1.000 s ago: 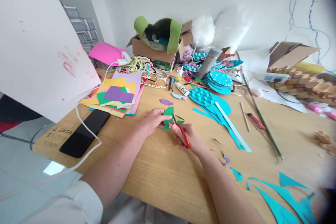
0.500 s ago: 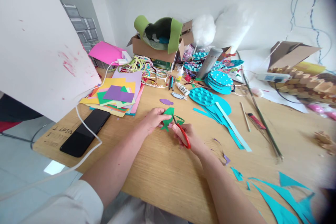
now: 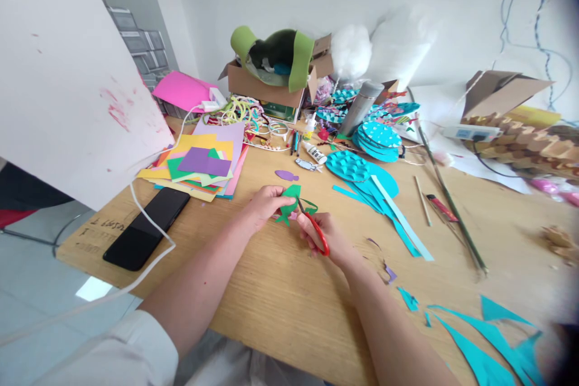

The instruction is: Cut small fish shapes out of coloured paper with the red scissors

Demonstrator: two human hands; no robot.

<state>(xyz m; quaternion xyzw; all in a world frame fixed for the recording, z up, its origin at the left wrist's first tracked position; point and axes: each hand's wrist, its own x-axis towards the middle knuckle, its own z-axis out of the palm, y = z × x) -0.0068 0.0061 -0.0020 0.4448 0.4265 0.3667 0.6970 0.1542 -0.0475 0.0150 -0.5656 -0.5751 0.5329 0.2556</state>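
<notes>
My left hand [image 3: 268,204] pinches a piece of green paper [image 3: 292,194] with a fish-like tail at its lower end. My right hand [image 3: 328,235] is closed round red-handled scissors [image 3: 322,237]. Their blades meet the right edge of the green paper, where a thin curled offcut [image 3: 312,207] hangs. Beyond my hands lies a purple paper fish [image 3: 286,175]. A grey-and-white fish cutout [image 3: 308,164] rests a little farther back, beside a white glue bottle [image 3: 315,152].
Coloured paper sheets [image 3: 205,163] and a black phone [image 3: 147,229] lie to the left, with a white cable [image 3: 154,224] crossing the phone. Blue paper strips [image 3: 398,217], a stick [image 3: 452,211] and blue scraps [image 3: 488,338] lie right. A grey flask [image 3: 362,110] stands behind.
Almost nothing differs. Both hands, the green paper and the scissors stay in nearly the same place, with only a slight shift at the paper.
</notes>
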